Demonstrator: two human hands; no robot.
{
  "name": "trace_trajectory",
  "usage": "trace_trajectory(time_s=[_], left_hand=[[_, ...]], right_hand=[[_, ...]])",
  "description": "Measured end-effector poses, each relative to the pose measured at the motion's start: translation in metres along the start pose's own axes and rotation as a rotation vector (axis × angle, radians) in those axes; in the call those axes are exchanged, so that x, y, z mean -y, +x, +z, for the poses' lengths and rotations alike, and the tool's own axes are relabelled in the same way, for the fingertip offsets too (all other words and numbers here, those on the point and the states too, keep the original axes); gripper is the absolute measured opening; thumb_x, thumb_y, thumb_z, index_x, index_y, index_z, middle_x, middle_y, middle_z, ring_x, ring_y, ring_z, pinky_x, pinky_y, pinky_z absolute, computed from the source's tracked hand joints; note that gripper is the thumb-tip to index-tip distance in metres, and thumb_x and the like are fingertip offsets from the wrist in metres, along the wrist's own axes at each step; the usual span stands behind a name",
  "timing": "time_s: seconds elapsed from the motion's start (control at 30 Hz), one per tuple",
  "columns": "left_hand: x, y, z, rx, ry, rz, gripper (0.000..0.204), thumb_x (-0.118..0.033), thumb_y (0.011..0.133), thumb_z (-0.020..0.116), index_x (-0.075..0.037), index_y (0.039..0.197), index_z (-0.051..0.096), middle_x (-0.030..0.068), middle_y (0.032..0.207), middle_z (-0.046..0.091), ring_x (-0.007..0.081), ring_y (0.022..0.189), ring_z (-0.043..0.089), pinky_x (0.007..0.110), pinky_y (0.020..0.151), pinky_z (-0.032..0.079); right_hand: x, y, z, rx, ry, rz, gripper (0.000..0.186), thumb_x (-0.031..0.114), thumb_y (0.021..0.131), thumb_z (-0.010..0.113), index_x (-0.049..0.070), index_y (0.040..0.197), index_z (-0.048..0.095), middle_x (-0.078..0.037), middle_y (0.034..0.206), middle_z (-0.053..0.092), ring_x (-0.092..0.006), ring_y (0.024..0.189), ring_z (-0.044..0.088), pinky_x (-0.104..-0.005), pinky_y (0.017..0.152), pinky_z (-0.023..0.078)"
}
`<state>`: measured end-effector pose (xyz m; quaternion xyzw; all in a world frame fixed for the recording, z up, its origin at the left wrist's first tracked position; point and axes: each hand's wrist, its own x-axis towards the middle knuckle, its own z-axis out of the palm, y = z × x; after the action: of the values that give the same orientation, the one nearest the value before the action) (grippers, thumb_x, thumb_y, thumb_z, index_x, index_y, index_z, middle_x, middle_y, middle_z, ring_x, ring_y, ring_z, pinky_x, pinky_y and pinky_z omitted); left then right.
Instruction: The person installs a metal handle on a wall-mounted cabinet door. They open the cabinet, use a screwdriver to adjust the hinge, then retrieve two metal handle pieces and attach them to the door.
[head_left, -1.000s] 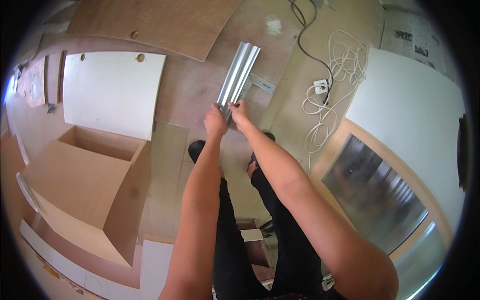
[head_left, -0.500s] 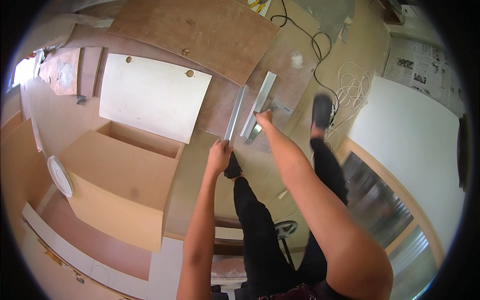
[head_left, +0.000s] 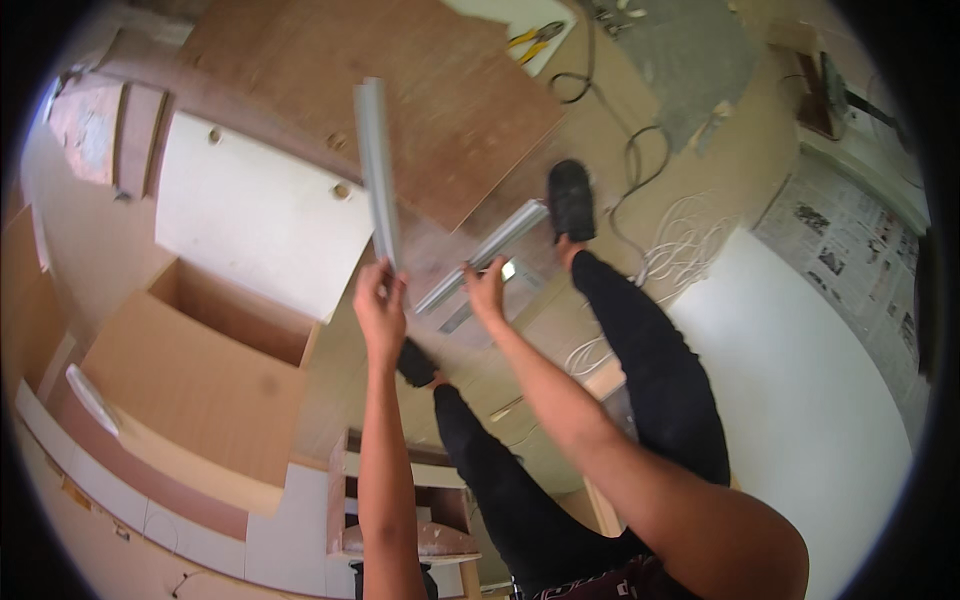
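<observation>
In the middle of the view, my left hand (head_left: pixel 380 312) grips the near end of a long silver metal rail (head_left: pixel 377 165). This rail points away from me, over the edge of the white board. To its right, my right hand (head_left: pixel 486 290) is closed around a second, ridged metal rail (head_left: pixel 510 228), which slants from lower left to upper right. Its far end comes close to my right shoe (head_left: pixel 571 200). Beneath that rail a flat metal piece (head_left: pixel 458 320) lies on the floor, partly hidden by the rail and my hand.
A large brown board (head_left: pixel 400 60) and a white board with holes (head_left: pixel 260 215) lie ahead. An open wooden cabinet box (head_left: pixel 200 375) stands at left. Pliers (head_left: pixel 535 40), a black cord (head_left: pixel 630 170) and coiled white cable (head_left: pixel 685 235) are on the right, near a white panel (head_left: pixel 790 370).
My left hand has swung its rail up and left. My right hand's rail has moved left and tilted more sideways. My right foot has stepped forward and left, and the view has shifted.
</observation>
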<state>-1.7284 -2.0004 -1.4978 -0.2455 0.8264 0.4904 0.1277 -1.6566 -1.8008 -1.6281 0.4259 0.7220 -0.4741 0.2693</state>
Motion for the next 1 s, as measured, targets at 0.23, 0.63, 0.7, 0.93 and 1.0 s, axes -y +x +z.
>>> trace_trajectory(time_s=[0.23,0.63,0.7,0.93,1.0], left_hand=[[0.016,0.174,0.102,-0.337,0.148,-0.070,0.035,-0.013,0.093,0.080,0.006,0.122,0.074,0.0157,0.095,0.071,0.0265,0.083,0.066,0.038,0.081,0.053],[-0.021,0.058,0.165,-0.209,-0.208,-0.377,0.039,-0.012,0.107,0.061,-0.001,0.144,0.061,0.0159,0.138,0.068,0.0246,0.128,0.064,0.037,0.106,0.051],[0.012,-0.002,0.207,-0.054,-0.327,-0.509,0.036,-0.013,0.108,0.060,-0.002,0.142,0.063,0.0122,0.134,0.069,0.0213,0.121,0.065,0.036,0.103,0.052],[0.018,-0.239,0.276,0.117,-0.555,-1.117,0.039,-0.025,0.110,0.059,-0.010,0.146,0.061,0.0059,0.125,0.069,0.0176,0.108,0.065,0.035,0.093,0.053],[0.000,-0.279,0.276,0.139,-0.606,-1.266,0.042,-0.029,0.110,0.059,-0.011,0.148,0.059,0.0050,0.126,0.068,0.0179,0.108,0.065,0.037,0.094,0.053]], right_hand=[[0.218,0.119,0.031,0.087,-0.357,-0.392,0.065,0.036,0.094,0.080,-0.006,0.133,0.050,-0.034,0.129,0.062,-0.0498,0.118,0.063,-0.0538,0.099,0.052],[0.442,0.507,-0.169,-0.472,-0.747,-0.856,0.065,0.047,0.095,0.074,0.014,0.148,0.055,-0.029,0.119,0.068,-0.0467,0.112,0.063,-0.0516,0.098,0.049],[0.491,0.600,-0.216,-0.432,-0.636,-0.809,0.065,0.046,0.100,0.070,0.017,0.155,0.051,-0.030,0.126,0.068,-0.0461,0.118,0.064,-0.0518,0.101,0.050],[0.499,0.642,-0.195,0.029,-0.421,-0.440,0.066,0.039,0.101,0.070,0.003,0.153,0.051,-0.022,0.149,0.058,-0.0348,0.134,0.057,-0.0475,0.108,0.050],[0.497,0.634,-0.209,0.032,-0.533,-0.466,0.065,0.035,0.100,0.072,0.000,0.150,0.052,-0.021,0.149,0.056,-0.0327,0.133,0.056,-0.0491,0.109,0.049]])
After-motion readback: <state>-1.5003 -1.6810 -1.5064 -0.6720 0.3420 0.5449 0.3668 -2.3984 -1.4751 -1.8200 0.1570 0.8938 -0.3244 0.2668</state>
